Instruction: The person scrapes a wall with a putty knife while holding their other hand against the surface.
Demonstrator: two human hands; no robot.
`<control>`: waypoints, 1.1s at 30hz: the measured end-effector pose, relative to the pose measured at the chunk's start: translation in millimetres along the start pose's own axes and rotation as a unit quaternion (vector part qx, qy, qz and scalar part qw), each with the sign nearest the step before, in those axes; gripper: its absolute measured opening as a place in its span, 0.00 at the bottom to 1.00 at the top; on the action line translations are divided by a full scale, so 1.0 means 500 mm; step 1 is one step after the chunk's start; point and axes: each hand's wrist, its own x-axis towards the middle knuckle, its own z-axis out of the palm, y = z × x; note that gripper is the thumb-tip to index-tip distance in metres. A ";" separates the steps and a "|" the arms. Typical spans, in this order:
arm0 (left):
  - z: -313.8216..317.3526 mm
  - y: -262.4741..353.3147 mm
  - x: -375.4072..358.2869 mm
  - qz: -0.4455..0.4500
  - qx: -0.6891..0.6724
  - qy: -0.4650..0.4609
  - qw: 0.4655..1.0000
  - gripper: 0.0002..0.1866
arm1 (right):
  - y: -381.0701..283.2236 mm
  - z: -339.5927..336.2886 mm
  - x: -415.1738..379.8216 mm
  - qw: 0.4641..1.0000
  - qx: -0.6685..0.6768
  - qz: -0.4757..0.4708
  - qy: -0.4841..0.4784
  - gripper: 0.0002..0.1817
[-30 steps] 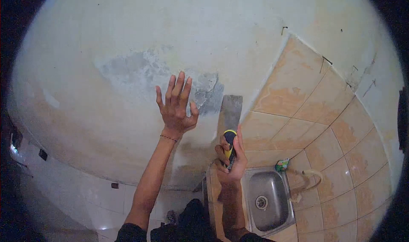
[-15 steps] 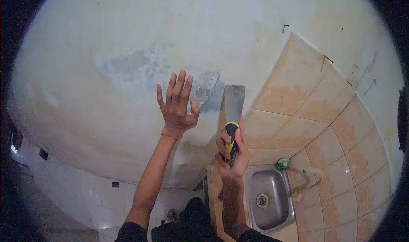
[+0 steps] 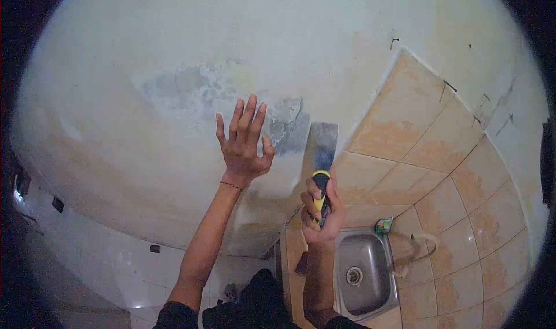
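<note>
My left hand (image 3: 247, 146) is spread with its palm toward the pale wall (image 3: 174, 16), its fingertips near the left side of a grey, peeling patch (image 3: 289, 126). A thin bracelet circles the left wrist. In my right hand (image 3: 323, 216) is a wide-bladed scraper (image 3: 324, 149) with a yellow and black handle, the fingers wrapped round it. Its blade points up, just right of the grey patch. Whether the blade touches the wall I cannot tell. Another worn grey area (image 3: 174, 83) shows farther left.
Below the right hand is a metal sink (image 3: 365, 271) with a green container (image 3: 383, 225) at its back corner and a tap (image 3: 425, 245) beside it. Orange-and-cream tiles (image 3: 428, 155) cover the right side. Several nails stick out above the tile edge.
My right hand and the scraper have shifted slightly right and down, farther from the grey patch. My left hand stays spread in nearly the same place.
</note>
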 end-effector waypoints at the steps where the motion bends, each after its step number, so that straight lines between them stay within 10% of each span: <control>1: -0.002 0.002 0.000 -0.002 0.001 -0.002 1.000 0.34 | -0.003 0.001 0.004 1.000 0.003 0.005 -0.005 0.28; 15: 0.008 0.002 -0.005 0.006 -0.012 0.010 1.000 0.35 | -0.018 0.012 0.033 0.998 -0.031 0.027 -0.048 0.28; 24: 0.002 0.001 -0.003 0.015 -0.015 -0.001 1.000 0.35 | -0.004 -0.042 -0.053 0.913 -0.368 -0.132 0.114 0.35; 33: 0.011 0.002 -0.004 0.006 -0.012 0.013 1.000 0.36 | 0.018 -0.110 -0.072 0.968 -0.232 -0.028 0.087 0.23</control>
